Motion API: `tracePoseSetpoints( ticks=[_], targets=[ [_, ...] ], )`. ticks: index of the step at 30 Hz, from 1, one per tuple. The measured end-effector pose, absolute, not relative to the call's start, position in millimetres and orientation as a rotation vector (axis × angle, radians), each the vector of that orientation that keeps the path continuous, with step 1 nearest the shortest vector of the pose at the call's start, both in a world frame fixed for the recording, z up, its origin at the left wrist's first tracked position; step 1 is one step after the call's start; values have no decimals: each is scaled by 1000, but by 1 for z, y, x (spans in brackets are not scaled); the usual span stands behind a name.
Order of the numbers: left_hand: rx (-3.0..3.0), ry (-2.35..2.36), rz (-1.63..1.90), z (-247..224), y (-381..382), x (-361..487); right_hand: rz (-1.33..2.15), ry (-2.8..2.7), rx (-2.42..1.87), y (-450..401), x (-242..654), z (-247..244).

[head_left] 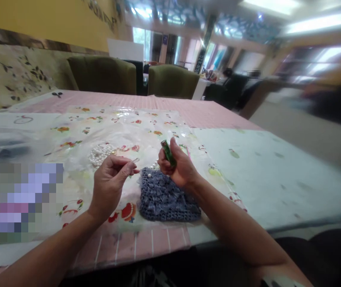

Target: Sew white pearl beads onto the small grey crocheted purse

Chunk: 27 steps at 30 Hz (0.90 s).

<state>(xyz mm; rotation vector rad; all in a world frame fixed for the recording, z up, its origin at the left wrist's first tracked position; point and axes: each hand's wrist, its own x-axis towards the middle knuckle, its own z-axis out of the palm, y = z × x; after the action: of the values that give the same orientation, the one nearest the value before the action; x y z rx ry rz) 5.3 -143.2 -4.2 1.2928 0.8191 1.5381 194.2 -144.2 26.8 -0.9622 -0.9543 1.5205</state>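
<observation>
My left hand (109, 185) is closed, thumb and fingers pinching a small pale loop (136, 160) that looks like thread or thin wire. To its right, my right hand (179, 165) wraps around a green lighter (168, 153), its thumb pointing up near the top. Below the right hand lies a grey-blue crocheted piece (167, 199), shaped like a small bag, with a white bead (149, 175) at its upper left corner. Several more white beads (154, 164) run behind it toward the right hand. A heap of pearl-like beads (101, 154) sits beyond the left hand.
A clear plastic sheet with fruit prints (155, 132) covers part of the pink and pale tablecloth. Black scissors (57, 95) lie at the far left, and a thin ring of cord (23, 119) nearer. Green chairs (173, 81) stand behind the table. A plastic-wrapped dark thing (6, 147) lies left.
</observation>
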Motion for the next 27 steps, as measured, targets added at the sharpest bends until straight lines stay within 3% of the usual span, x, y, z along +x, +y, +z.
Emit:
tracePoseSetpoints(
  ticks=[27],
  targets=[
    [1383,777,1509,0,-151,6,1242,-1305,-1030,-165,175,15]
  ],
)
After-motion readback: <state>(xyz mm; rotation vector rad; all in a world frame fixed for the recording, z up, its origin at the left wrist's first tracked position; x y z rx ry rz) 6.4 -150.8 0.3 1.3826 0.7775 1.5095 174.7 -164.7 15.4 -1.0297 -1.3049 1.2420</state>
